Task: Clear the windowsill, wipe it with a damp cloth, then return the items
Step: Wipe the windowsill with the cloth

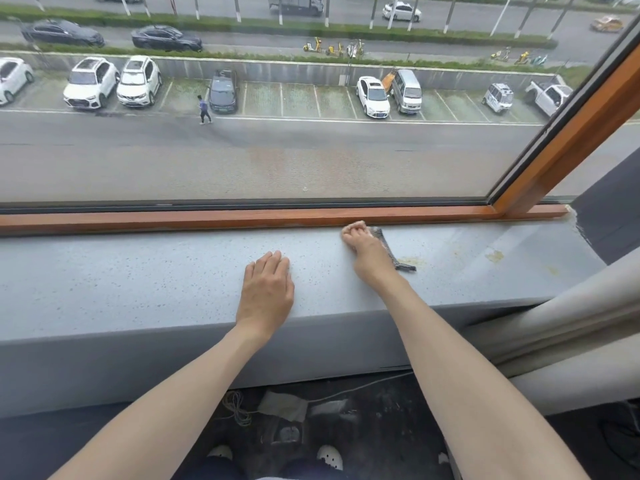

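Grey speckled windowsill (138,282) beneath a large pane, bounded at the back by an orange-brown window frame (242,218); a street with parked cars lies below outside. No loose items stand on the visible stretch of sill, so the clearing step appears done and wiping appears to be under way. Right hand (363,251), far back near the frame, fingers (353,230) curled closed on a dark cloth (394,254), which trails out to the right of the wrist and lies flat on the sill. Left hand (266,289), palm down near the front edge, fingers together and extended, holding nothing; probably a brace. Yellowish stains (493,256) mark the sill to the right of the cloth, apart from it. The cloth looks thin, limp and light; being damp, it should cling to the surface and fold under pressure, so it is best bunched in the palm, not held by a corner. Grey curtain folds (571,323) hang at lower right
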`<move>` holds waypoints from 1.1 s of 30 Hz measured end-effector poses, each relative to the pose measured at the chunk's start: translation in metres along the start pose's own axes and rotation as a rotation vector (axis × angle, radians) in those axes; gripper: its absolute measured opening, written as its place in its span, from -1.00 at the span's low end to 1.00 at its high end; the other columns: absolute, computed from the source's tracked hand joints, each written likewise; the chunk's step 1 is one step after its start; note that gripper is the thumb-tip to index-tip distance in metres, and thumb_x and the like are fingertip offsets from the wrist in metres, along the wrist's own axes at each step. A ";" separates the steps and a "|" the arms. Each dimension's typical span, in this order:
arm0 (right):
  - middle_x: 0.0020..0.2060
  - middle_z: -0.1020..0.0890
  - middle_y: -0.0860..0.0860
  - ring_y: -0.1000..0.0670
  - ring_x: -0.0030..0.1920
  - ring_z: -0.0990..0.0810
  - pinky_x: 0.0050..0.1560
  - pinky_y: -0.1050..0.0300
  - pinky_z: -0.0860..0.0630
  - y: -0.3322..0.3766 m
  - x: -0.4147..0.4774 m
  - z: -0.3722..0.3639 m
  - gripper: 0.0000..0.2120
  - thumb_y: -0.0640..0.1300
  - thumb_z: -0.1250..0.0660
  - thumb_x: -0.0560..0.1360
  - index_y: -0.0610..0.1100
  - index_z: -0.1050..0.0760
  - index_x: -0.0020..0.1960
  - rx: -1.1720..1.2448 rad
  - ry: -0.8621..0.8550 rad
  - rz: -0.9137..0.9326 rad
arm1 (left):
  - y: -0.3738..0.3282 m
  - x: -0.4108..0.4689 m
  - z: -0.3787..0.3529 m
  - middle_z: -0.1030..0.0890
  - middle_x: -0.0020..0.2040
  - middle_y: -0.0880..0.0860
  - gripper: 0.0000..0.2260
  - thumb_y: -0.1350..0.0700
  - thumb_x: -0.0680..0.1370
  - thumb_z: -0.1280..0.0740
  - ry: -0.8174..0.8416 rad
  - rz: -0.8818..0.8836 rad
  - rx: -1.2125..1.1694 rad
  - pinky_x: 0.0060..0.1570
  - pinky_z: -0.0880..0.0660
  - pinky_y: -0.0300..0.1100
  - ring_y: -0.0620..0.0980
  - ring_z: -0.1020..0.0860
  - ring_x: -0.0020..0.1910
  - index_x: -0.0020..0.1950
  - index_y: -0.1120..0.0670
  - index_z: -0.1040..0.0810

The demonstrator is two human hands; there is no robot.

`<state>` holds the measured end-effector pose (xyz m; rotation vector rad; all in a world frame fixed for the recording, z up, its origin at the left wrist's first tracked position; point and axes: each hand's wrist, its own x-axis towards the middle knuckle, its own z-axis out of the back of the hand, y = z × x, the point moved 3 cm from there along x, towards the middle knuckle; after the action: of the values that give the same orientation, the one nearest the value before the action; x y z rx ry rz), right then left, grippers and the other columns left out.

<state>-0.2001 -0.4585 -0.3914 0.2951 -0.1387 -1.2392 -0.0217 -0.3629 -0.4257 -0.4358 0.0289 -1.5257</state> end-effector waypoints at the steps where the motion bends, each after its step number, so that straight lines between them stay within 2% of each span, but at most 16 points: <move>1: 0.35 -0.40 -0.08 -0.09 0.47 -0.21 0.43 0.05 -0.24 -0.005 0.005 0.000 -0.42 -0.52 -0.06 0.44 -0.16 -0.35 0.39 -0.019 -0.014 -0.032 | 0.000 0.000 0.000 -0.54 0.25 0.14 -0.75 0.18 0.57 -0.21 0.001 0.000 0.002 0.31 -0.35 0.03 0.10 -0.44 0.29 0.21 0.18 -0.51; 3: 0.37 -0.36 -0.10 -0.10 0.48 -0.16 0.46 0.02 -0.20 0.001 0.005 -0.003 -0.42 -0.51 -0.06 0.43 -0.19 -0.28 0.41 -0.036 0.004 -0.044 | -0.001 0.001 -0.001 -0.54 0.25 0.14 -0.75 0.17 0.57 -0.20 -0.001 0.002 0.003 0.31 -0.34 0.02 0.10 -0.44 0.30 0.21 0.18 -0.51; 6: 0.42 -0.31 -0.05 -0.08 0.53 -0.06 0.40 0.03 -0.26 0.014 -0.012 -0.009 -0.35 -0.54 -0.07 0.39 -0.17 -0.26 0.43 -0.012 0.036 0.086 | -0.001 0.001 -0.001 -0.54 0.24 0.14 -0.76 0.18 0.57 -0.21 -0.011 0.001 0.006 0.29 -0.35 0.02 0.10 -0.45 0.29 0.20 0.18 -0.52; 8: 0.45 -0.29 -0.01 -0.05 0.53 -0.08 0.39 0.08 -0.25 0.004 -0.016 0.000 -0.30 -0.56 -0.05 0.36 -0.12 -0.28 0.43 -0.004 0.040 0.140 | -0.001 0.001 -0.001 -0.54 0.23 0.14 -0.77 0.18 0.56 -0.21 -0.017 -0.002 0.009 0.28 -0.35 0.02 0.10 -0.45 0.28 0.18 0.18 -0.52; 10: 0.40 -0.36 -0.05 -0.08 0.50 -0.16 0.40 0.10 -0.21 -0.020 -0.007 0.007 -0.33 -0.57 -0.03 0.35 -0.15 -0.33 0.38 -0.025 0.048 0.048 | 0.000 0.000 -0.002 -0.54 0.23 0.14 -0.77 0.18 0.56 -0.21 -0.015 -0.002 0.012 0.27 -0.36 0.02 0.11 -0.45 0.28 0.18 0.18 -0.52; 12: 0.31 -0.41 -0.10 -0.11 0.44 -0.24 0.35 0.09 -0.26 -0.036 0.001 0.011 -0.41 -0.54 -0.04 0.38 -0.18 -0.35 0.34 -0.039 0.018 -0.055 | 0.000 0.001 -0.002 -0.54 0.23 0.14 -0.77 0.18 0.57 -0.20 -0.014 -0.004 0.015 0.28 -0.35 0.02 0.10 -0.45 0.28 0.18 0.18 -0.52; 14: 0.34 -0.39 -0.12 -0.12 0.43 -0.26 0.37 0.07 -0.28 -0.027 -0.002 0.008 -0.43 -0.50 -0.07 0.42 -0.21 -0.30 0.39 -0.056 0.002 -0.081 | -0.001 0.002 -0.002 -0.55 0.23 0.14 -0.78 0.18 0.56 -0.20 -0.019 -0.004 0.016 0.27 -0.36 0.02 0.11 -0.46 0.27 0.16 0.18 -0.52; 18: 0.46 -0.29 -0.04 -0.06 0.54 -0.04 0.46 0.13 -0.10 -0.010 -0.025 -0.005 -0.29 -0.55 -0.05 0.37 -0.17 -0.24 0.48 0.009 0.055 0.119 | -0.001 0.002 -0.002 -0.56 0.20 0.16 -0.79 0.20 0.55 -0.24 -0.033 -0.006 0.006 0.24 -0.37 0.05 0.13 -0.47 0.25 0.15 0.19 -0.53; 21: 0.50 -0.23 -0.02 -0.03 0.54 0.00 0.46 0.22 0.08 -0.039 -0.029 0.005 -0.24 -0.56 -0.05 0.35 -0.11 -0.25 0.49 0.019 0.058 0.041 | 0.000 0.002 -0.002 -0.56 0.20 0.16 -0.80 0.20 0.55 -0.24 -0.039 -0.001 -0.002 0.24 -0.37 0.06 0.14 -0.47 0.24 0.14 0.20 -0.53; 22: 0.49 -0.24 -0.03 -0.03 0.54 -0.01 0.45 0.24 0.09 -0.048 -0.028 0.009 -0.26 -0.55 -0.05 0.36 -0.11 -0.26 0.49 0.008 0.046 -0.012 | 0.000 0.002 -0.001 -0.56 0.19 0.16 -0.81 0.21 0.55 -0.24 -0.044 0.000 -0.001 0.23 -0.37 0.05 0.14 -0.48 0.23 0.13 0.20 -0.54; 25: 0.44 -0.31 -0.07 -0.07 0.51 -0.10 0.45 0.15 -0.09 -0.038 -0.032 0.012 -0.37 -0.52 -0.06 0.43 -0.19 -0.26 0.46 -0.044 -0.011 -0.080 | -0.002 0.002 -0.001 -0.57 0.16 0.16 -0.83 0.21 0.54 -0.25 -0.052 -0.003 0.002 0.21 -0.37 0.05 0.14 -0.48 0.21 0.09 0.20 -0.54; 27: 0.37 -0.38 -0.07 -0.08 0.50 -0.12 0.45 0.13 -0.11 -0.015 -0.043 0.004 -0.45 -0.50 -0.08 0.45 -0.22 -0.32 0.39 -0.048 -0.033 -0.004 | -0.004 0.002 0.000 -0.57 0.17 0.16 -0.83 0.22 0.53 -0.26 -0.049 0.000 0.001 0.21 -0.38 0.06 0.15 -0.48 0.21 0.09 0.20 -0.54; 30: 0.38 -0.35 -0.06 -0.03 0.51 -0.10 0.46 0.17 -0.06 -0.003 -0.064 -0.004 -0.39 -0.51 -0.07 0.40 -0.22 -0.26 0.42 -0.055 0.020 0.183 | -0.004 0.002 -0.001 -0.56 0.18 0.15 -0.82 0.21 0.54 -0.25 -0.038 -0.010 0.015 0.23 -0.37 0.05 0.13 -0.47 0.22 0.11 0.19 -0.54; 31: 0.38 -0.34 -0.05 0.00 0.50 -0.10 0.44 0.16 -0.13 -0.014 -0.066 0.002 -0.38 -0.51 -0.05 0.40 -0.20 -0.25 0.43 -0.061 0.028 0.176 | -0.004 0.003 0.000 -0.56 0.19 0.15 -0.81 0.21 0.54 -0.25 -0.035 -0.013 0.018 0.23 -0.36 0.04 0.13 -0.47 0.23 0.13 0.19 -0.54; 33: 0.36 -0.35 -0.02 0.02 0.48 -0.14 0.39 0.16 -0.23 -0.045 -0.064 0.013 -0.41 -0.49 -0.01 0.42 -0.18 -0.25 0.41 -0.090 0.047 0.048 | -0.002 0.001 0.000 -0.55 0.20 0.15 -0.80 0.21 0.55 -0.25 -0.030 0.001 0.023 0.24 -0.36 0.04 0.12 -0.47 0.24 0.14 0.19 -0.53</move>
<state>-0.2652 -0.4133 -0.3889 0.2412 -0.0494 -1.1862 -0.0239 -0.3638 -0.4242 -0.4397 -0.0121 -1.5171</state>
